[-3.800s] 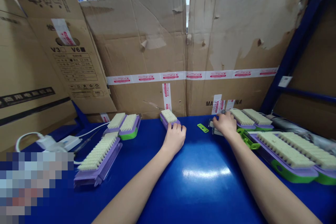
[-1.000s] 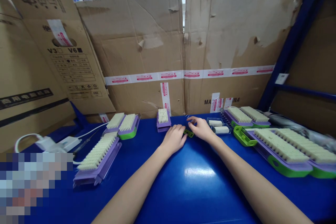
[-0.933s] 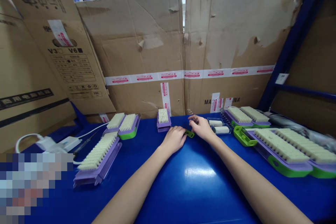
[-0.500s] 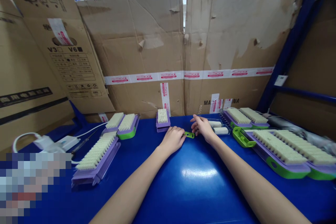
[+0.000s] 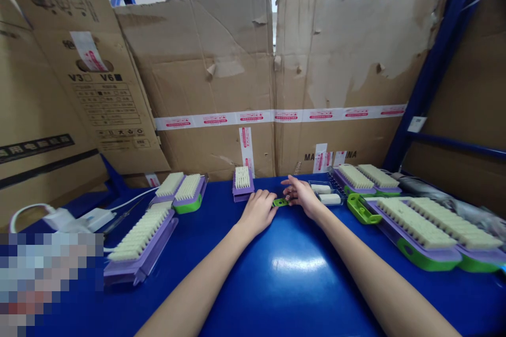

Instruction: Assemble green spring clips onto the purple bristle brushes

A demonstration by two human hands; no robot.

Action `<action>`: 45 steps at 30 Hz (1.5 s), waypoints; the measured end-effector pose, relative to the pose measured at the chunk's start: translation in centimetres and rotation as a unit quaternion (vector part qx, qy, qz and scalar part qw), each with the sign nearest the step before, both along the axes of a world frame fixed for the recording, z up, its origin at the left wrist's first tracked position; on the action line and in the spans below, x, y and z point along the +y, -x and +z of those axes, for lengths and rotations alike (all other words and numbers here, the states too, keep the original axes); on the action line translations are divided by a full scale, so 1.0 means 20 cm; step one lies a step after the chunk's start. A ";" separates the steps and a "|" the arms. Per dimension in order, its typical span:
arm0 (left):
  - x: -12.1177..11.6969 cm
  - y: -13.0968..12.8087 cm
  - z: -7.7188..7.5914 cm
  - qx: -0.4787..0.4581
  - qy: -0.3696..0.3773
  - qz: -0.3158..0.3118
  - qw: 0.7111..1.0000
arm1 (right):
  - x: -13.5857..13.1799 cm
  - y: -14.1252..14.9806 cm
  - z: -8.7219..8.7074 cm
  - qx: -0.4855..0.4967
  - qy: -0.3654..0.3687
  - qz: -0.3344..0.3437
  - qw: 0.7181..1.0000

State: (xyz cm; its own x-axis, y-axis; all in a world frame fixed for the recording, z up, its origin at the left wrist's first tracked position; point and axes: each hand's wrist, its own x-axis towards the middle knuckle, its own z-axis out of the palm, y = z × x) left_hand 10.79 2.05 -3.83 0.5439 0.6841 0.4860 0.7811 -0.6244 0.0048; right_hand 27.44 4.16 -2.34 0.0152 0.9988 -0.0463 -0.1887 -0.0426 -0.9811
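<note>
My left hand (image 5: 259,211) is closed on one end of a small flat green plastic part with holes (image 5: 281,202), low over the blue table. My right hand (image 5: 303,198) is at the part's other end, its fingers bent together around what looks like a small metal coil spring (image 5: 288,196). Its index finger stands higher than the others. Beyond the right fingertips a thin metal spring (image 5: 298,168) shows against the cardboard. Just right of that hand, a clear tray holds two white blocks (image 5: 329,199). Behind the left hand rests a purple brush with cream bristles (image 5: 242,178).
More purple-and-green brushes lie on the left (image 5: 142,234) and right (image 5: 419,224). A green handle-like part (image 5: 362,209) is beside the right group. White chargers and cables (image 5: 75,218) sit at the left. Cardboard sheets (image 5: 213,84) wall off the back of the blue table (image 5: 276,295).
My right fingertips have come in toward the green part and now meet its end. My left hand keeps its hold. The whole view has shifted slightly.
</note>
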 end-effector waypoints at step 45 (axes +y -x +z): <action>0.03 -0.02 -0.04 -0.267 -0.011 -0.048 0.962 | -0.01 0.02 -0.02 0.132 0.017 0.138 0.981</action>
State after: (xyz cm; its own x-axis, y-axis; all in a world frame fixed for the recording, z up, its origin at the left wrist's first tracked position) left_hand 11.16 2.65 -4.55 0.2723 0.6294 0.7278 0.6093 -0.6982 0.3758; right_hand 26.95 4.01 -2.73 -0.2733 0.9608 -0.0457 -0.4133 -0.1602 -0.8964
